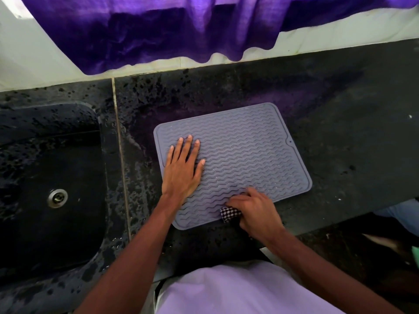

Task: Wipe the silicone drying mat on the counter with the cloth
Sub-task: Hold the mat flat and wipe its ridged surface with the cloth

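Note:
A grey silicone drying mat (247,150) with wavy ridges lies flat on the dark speckled counter (340,132). My left hand (183,168) presses flat on the mat's left part, fingers straight and spread. My right hand (256,210) is at the mat's near edge, fingers curled round a bunched black-and-white checked cloth (229,214), which touches the mat. Most of the cloth is hidden under the hand.
A dark sink (45,177) with a metal drain (57,198) sits at the left, its surround wet with droplets. A purple curtain (158,30) hangs over the white wall at the back. The counter's near edge runs just below the mat.

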Demonstrator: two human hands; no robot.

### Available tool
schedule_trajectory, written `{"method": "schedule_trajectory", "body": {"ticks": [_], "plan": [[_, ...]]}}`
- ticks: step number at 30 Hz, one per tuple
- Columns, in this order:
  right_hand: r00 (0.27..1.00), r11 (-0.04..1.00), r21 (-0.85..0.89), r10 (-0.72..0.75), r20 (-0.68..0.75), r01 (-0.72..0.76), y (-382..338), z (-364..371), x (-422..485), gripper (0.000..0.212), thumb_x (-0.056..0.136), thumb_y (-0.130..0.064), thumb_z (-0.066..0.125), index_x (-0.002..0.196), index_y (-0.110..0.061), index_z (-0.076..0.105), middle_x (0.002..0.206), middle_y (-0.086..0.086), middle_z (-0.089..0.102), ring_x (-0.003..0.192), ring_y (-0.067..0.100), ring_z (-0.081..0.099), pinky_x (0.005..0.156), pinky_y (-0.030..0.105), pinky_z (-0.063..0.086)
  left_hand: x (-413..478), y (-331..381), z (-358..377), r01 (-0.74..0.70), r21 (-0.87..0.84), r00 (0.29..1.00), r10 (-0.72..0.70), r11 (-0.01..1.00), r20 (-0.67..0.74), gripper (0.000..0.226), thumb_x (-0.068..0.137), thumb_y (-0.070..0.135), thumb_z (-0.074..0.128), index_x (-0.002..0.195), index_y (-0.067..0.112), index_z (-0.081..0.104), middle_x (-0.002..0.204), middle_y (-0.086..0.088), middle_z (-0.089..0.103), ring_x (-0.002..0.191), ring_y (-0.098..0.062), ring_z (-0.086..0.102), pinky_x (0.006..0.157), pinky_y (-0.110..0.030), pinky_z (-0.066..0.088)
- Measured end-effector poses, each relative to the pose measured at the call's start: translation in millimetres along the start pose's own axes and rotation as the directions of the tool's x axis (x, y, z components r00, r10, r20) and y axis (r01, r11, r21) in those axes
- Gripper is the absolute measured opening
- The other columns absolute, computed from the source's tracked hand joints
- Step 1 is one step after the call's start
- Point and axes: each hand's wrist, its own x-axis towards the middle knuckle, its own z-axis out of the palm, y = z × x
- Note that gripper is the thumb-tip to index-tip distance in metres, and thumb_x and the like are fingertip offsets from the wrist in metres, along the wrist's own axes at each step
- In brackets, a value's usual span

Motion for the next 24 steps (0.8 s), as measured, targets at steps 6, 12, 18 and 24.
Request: {"method": "schedule_trajectory", "body": {"ticks": [6,12,18,24], "plan": [[0.994,0.992,-0.063,0.11,-0.001,-0.11,41,-25,-10,0.056,0.054,-0.009,0.075,0.101,-0.038,0.07,0.097,-0.021,0.07,0.084,0.017,0.053,0.066,0.033,0.046,-1,0,-2,0.002,-0.006,1.0,-0.002,1.0,0.016,0.063,0.106,0.05,0.019,0.162,0.019,0.021,0.17,-0.004,0.013,0.157,-0.022,0.006,0.128,-0.043,0.006],[0.967,0.957,-0.139,0.252,-0.044,-0.256,81,-44,-21,0.064,0.045,-0.005,0.075,0.1,-0.038,0.072,0.088,-0.012,0.071,0.084,0.023,0.06,0.064,0.035,0.051,-1,2,-3,0.005,-0.001,1.0,-0.005,1.0,0.014,0.064,0.106,0.05,0.019,0.162,0.019,0.022,0.17,-0.004,0.014,0.157,-0.022,0.007,0.128,-0.043,0.006],[0.91,0.908,-0.098,0.393,-0.131,-0.407,109,-63,-32,0.053,0.059,0.003,0.071,0.101,-0.029,0.074,0.079,0.007,0.065,0.079,0.034,0.059,0.065,0.041,0.051,-1,3,-3,0.007,0.016,1.0,-0.008,1.0,0.017,0.063,0.107,0.049,0.021,0.162,0.019,0.021,0.17,-0.004,0.014,0.157,-0.023,0.007,0.128,-0.042,0.004],[0.943,0.959,0.112,0.277,-0.185,-0.26,66,-47,-15,0.038,0.069,-0.006,0.062,0.099,-0.03,0.066,0.088,-0.008,0.067,0.082,0.018,0.053,0.067,0.034,0.049,-1,5,-1,0.02,0.03,1.0,-0.021,0.999,0.012,0.063,0.107,0.048,0.022,0.162,0.018,0.022,0.17,-0.004,0.014,0.157,-0.023,0.007,0.128,-0.044,0.006]]}}
